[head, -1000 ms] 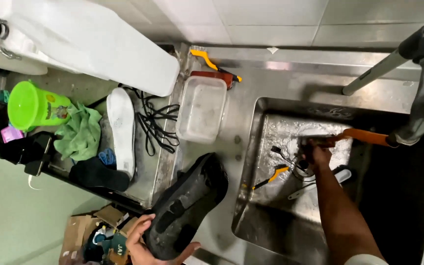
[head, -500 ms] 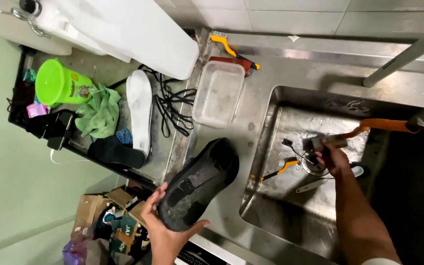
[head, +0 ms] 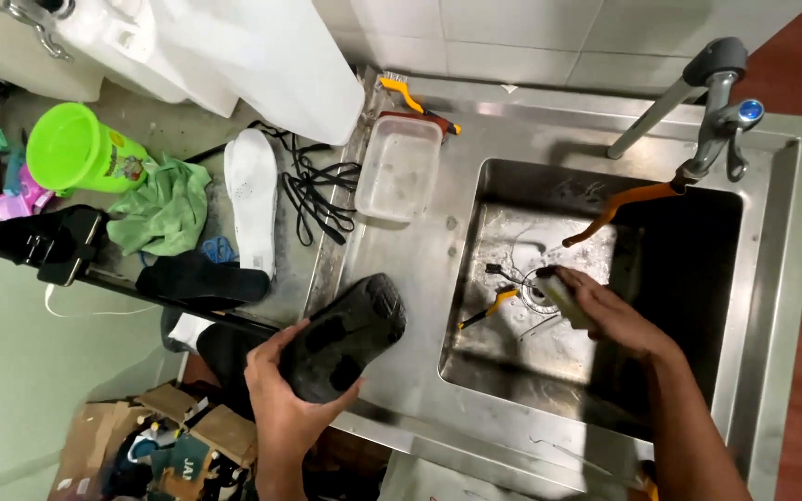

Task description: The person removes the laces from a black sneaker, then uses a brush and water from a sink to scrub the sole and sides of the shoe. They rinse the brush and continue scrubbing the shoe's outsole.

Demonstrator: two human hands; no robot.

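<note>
The black shoe [head: 345, 339] is gripped sole-up by the left hand [head: 280, 394] at lower centre, pulled nearer the counter edge than before; the right hand [head: 605, 311] is now closed round a pale brush [head: 563, 295] in the sink [head: 475, 186], the orange hose [head: 619, 204] let go

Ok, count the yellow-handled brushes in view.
2. One yellow-handled brush lies on the steel counter behind the clear plastic tub; the other lies in the sink basin near the drain. More may be hidden.

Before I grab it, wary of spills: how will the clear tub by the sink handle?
The tub looks like thin plastic, so probably light and a bit flexible. It seems wet on the steel counter, so likely slippery.
</note>
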